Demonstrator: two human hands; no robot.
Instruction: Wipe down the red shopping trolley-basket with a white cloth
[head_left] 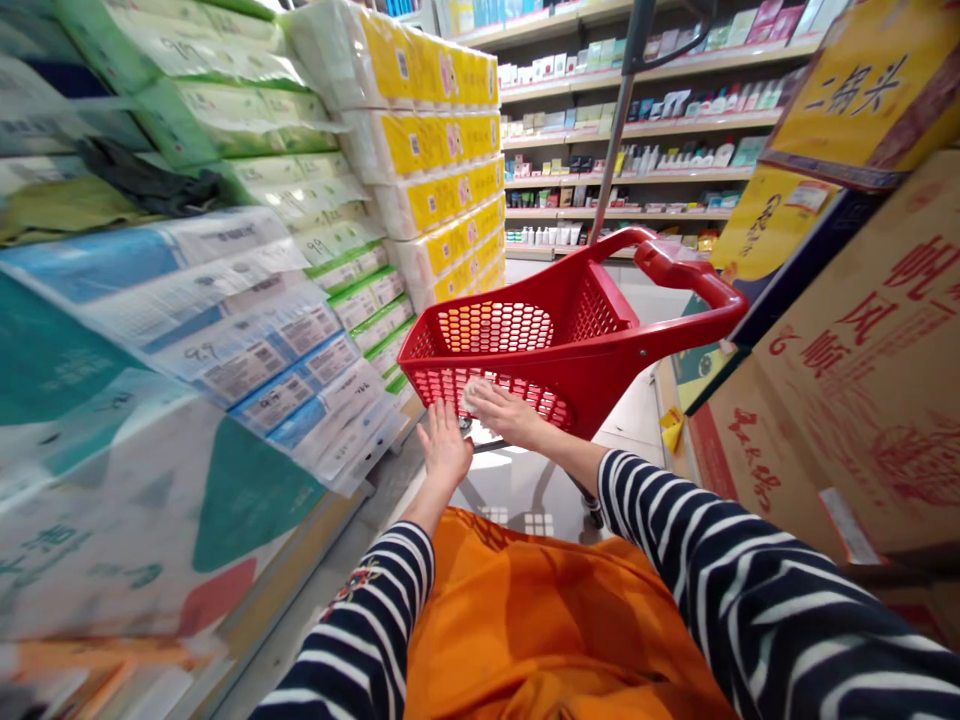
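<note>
A red shopping cart [592, 360] with a perforated basket stands right in front of me. My right hand [506, 412] presses a crumpled whitish cloth [478, 396] against the near side of the basket, its fingers over the cloth. My left hand [445, 443] is at the basket's lower left corner, palm toward the red plastic, fingers stretched out, holding nothing. Part of the cloth is hidden under the right hand's fingers.
Stacked tissue packs [442, 150] and wrapped paper bundles [285, 350] rise on the left. Cardboard boxes [862, 390] line the right. Behind the cart, shelves [645, 180] hold bottles and small boxes. A metal pole [615, 140] rises behind the basket.
</note>
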